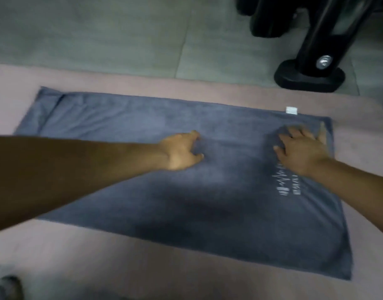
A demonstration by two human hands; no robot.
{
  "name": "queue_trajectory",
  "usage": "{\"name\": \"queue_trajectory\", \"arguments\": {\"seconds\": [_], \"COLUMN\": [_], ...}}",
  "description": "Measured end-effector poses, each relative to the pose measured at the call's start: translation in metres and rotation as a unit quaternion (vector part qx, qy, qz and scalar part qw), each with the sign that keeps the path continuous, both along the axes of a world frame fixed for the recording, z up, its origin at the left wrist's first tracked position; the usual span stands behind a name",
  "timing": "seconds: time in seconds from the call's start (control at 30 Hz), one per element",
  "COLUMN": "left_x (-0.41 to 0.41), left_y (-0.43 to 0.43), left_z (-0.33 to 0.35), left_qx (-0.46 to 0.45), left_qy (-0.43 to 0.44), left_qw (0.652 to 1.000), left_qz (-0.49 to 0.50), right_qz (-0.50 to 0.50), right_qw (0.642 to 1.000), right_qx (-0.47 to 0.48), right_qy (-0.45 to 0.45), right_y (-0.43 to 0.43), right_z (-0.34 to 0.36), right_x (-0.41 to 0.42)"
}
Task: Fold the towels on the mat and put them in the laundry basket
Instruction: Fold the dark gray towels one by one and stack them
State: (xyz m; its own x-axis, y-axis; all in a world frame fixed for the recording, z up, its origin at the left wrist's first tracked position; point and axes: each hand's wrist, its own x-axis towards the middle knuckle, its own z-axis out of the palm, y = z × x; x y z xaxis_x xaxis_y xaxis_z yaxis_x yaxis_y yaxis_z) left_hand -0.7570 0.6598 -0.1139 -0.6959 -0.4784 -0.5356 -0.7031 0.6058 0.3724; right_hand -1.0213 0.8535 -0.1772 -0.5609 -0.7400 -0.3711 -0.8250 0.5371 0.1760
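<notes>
While flat, towel (186,202) (w/ tag (291,110)) on mat (143,267)

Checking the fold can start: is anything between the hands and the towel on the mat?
Nothing visible does. Both the left hand and the right hand touch the blue-grey rectangular cloth towel directly; it lies spread on the pink mat.

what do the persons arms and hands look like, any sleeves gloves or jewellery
Both are bare. The left forearm and left hand show no sleeve, glove, watch or ring, and neither do the right forearm and right hand. No markings or bands show on either wrist, though the picture is blurred, so small items could be missed.
</notes>
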Motion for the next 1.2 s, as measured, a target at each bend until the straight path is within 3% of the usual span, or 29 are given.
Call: {"name": "queue_trajectory", "arguments": {"seconds": [0.1, 0.27, 0.43, 0.53, 0.63, 0.77, 1.03, 1.13, 1.2], "left_x": [0.080, 0.249, 0.405, 0.458, 0.483, 0.496, 0.499, 0.492, 0.481], "left_y": [-0.071, -0.173, -0.228, -0.228, -0.221, -0.211, -0.202, -0.198, -0.196], "left_z": [0.024, 0.025, -0.004, -0.028, -0.044, -0.056, -0.062, -0.055, -0.043], "left_qx": [-0.034, -0.045, -0.073, -0.063, -0.051, -0.026, 0.007, 0.015, 0.051], "left_qy": [-0.015, 0.024, -0.018, -0.047, -0.028, -0.002, 0.012, 0.066, 0.111], "left_qw": [0.998, 0.965, 0.904, 0.887, 0.891, 0.883, 0.876, 0.864, 0.834], "left_qz": [0.042, 0.258, 0.422, 0.455, 0.450, 0.469, 0.482, 0.499, 0.539], "right_qz": [0.115, 0.217, 0.146, 0.068, -0.031, -0.051, -0.064, -0.076, -0.090], "right_qw": [0.988, 0.934, 0.904, 0.883, 0.867, 0.875, 0.887, 0.867, 0.842], "right_qx": [-0.055, -0.093, -0.188, -0.236, -0.262, -0.286, -0.303, -0.328, -0.340], "right_qy": [-0.082, -0.267, -0.355, -0.401, -0.422, -0.386, -0.342, -0.367, -0.410], "right_y": [-0.074, -0.212, -0.353, -0.435, -0.504, -0.572, -0.591, -0.578, -0.565], "right_z": [0.022, 0.039, 0.037, 0.027, 0.009, -0.034, -0.024, -0.004, 0.013], "right_x": [0.087, 0.248, 0.371, 0.418, 0.437, 0.426, 0.431, 0.433, 0.426]}}
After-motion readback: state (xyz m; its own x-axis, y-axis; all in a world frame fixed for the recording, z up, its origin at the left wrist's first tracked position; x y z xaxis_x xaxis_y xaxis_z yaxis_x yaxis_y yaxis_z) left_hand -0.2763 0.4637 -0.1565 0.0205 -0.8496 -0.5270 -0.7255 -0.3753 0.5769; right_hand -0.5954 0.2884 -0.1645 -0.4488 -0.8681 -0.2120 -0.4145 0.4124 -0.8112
